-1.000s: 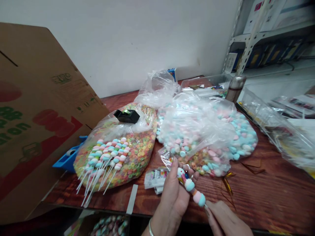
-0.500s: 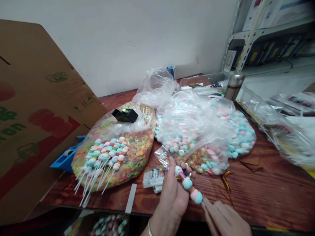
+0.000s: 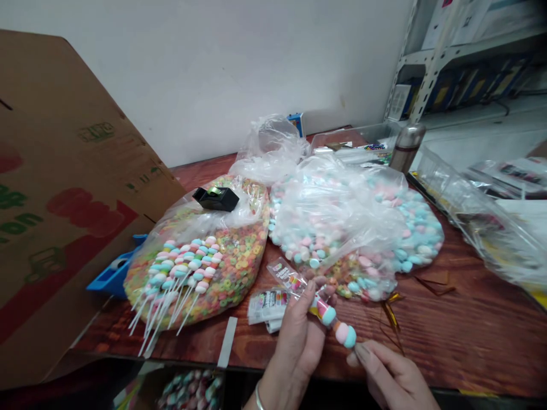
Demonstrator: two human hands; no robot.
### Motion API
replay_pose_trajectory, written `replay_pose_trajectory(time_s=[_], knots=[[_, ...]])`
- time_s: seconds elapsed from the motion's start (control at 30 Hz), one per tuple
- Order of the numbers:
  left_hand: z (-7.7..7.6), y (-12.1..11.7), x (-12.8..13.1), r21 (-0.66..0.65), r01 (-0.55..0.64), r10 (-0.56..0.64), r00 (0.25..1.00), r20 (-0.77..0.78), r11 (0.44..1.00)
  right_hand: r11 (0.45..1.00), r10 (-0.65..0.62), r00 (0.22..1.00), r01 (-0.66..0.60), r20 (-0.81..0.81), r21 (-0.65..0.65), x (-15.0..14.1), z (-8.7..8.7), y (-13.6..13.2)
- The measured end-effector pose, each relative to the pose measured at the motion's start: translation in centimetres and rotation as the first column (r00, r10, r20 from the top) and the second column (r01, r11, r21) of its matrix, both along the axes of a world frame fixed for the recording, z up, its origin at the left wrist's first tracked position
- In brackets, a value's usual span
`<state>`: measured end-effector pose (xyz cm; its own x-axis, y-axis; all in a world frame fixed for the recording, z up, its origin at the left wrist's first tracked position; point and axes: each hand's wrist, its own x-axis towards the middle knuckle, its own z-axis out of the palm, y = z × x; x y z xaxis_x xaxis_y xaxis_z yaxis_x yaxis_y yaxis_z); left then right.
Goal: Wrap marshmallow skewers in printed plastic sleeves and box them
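My left hand (image 3: 301, 333) is closed round a clear printed plastic sleeve (image 3: 287, 274), whose far end sticks out beyond my thumb. A candy skewer (image 3: 342, 332) of pink, white and blue marshmallows lies partly inside this sleeve, its lower marshmallows still outside. My right hand (image 3: 391, 370) pinches the skewer's lower end just below the last blue marshmallow; the stick itself is mostly hidden by the fingers. More flat printed sleeves (image 3: 267, 306) lie on the table left of my left hand. Several finished skewers (image 3: 183, 265) rest on a bag of candy rings (image 3: 243, 256).
A black tape dispenser (image 3: 216, 199) sits on the ring bag. Behind my hands lies a big bag of marshmallows (image 3: 337, 199). A cardboard box (image 3: 72, 171) and blue dispenser (image 3: 113, 273) stand left; a metal flask (image 3: 407, 149) and gold twist ties (image 3: 390, 313) are right.
The skewer has slid farther into the sleeve, which now reaches out more beyond my left thumb. My right hand has shifted slightly right, still at the skewer's lower end.
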<state>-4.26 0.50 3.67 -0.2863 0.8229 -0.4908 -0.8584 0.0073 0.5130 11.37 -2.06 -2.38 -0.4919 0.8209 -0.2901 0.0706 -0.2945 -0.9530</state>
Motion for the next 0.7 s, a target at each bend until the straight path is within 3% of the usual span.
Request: replay_pose_trajectory(time_s=[0.1, 0.17, 0.23, 0.3, 0.37, 0.43, 0.53, 0.7], knots=[[0.1, 0.1, -0.2, -0.032, 0.029, -0.026, 0.996, 0.081, 0.999, 0.956, 0.002, 0.984, -0.054, -0.178, -0.290, -0.2, -0.8, 0.0], [0.4, 0.3, 0.0, -0.073, 0.017, -0.009, 0.994, 0.111, 0.997, 0.940, 0.012, 0.978, -0.081, -0.206, -0.331, -0.2, -0.9, 0.0], [0.8, 0.5, 0.4, -0.111, 0.003, 0.012, 0.991, 0.137, 0.994, 0.974, 0.039, 0.992, -0.064, -0.119, -0.216, -0.1, -0.5, 0.0], [1.0, 0.6, 1.0, -0.135, -0.022, 0.041, 0.990, 0.137, 0.991, 0.998, 0.043, 0.999, -0.044, 0.022, 0.050, -0.1, 0.3, 0.1], [1.0, 0.4, 1.8, -0.147, -0.025, 0.042, 0.992, 0.116, 0.989, 0.946, 0.020, 0.994, -0.055, 0.112, 0.319, -0.1, 1.0, 0.0], [0.7, 0.1, 2.5, -0.147, 0.007, 0.007, 0.995, 0.099, 0.989, 0.885, -0.009, 0.989, -0.061, 0.147, 0.462, -0.1, 1.3, 0.0], [0.2, -0.4, 2.8, -0.125, 0.064, -0.054, 0.995, 0.081, 0.990, 0.871, -0.041, 0.985, -0.048, 0.169, 0.490, -0.2, 1.1, -0.1], [0.3, 0.1, 0.8, 0.013, 0.015, -0.016, 0.997, 0.071, 1.000, 0.945, 0.004, 0.989, -0.052, 0.149, 0.322, 0.1, 0.2, 0.1]])
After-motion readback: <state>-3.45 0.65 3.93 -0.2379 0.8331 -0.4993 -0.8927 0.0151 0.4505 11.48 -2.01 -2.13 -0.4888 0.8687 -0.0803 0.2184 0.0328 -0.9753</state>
